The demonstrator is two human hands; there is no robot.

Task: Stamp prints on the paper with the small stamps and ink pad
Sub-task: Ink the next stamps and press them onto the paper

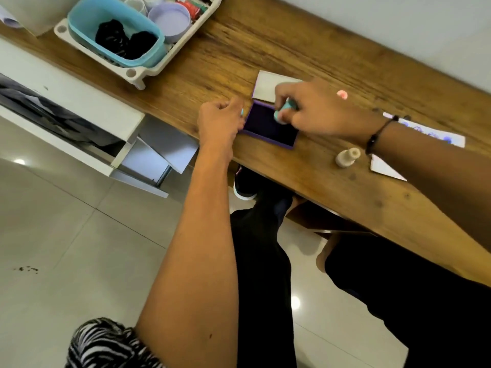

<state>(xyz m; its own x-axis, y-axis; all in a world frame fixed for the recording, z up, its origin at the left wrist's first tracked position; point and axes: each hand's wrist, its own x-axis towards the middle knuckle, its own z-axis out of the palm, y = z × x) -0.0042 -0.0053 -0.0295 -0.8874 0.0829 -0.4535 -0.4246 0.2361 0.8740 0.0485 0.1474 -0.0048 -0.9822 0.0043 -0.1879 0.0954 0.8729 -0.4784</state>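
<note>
An open purple ink pad (268, 127) lies on the wooden desk (305, 171), its white lid (265, 85) folded back behind it. My right hand (318, 108) grips a small teal stamp (283, 112) and presses its face onto the dark pad. At the pad's left edge rests my left hand (220, 120), fingers curled against its corner. A cream stamp (348, 156) lies on its side on the desk. The white paper (435, 135) with blue prints is partly hidden under my right forearm. A pink stamp (342, 94) sits behind my right hand.
A white rack (138, 75) at the back left holds a teal tub (87, 17) and a lilac round lid (170, 18). A white drawer unit (79, 102) stands open left of the desk. My legs are under the desk edge.
</note>
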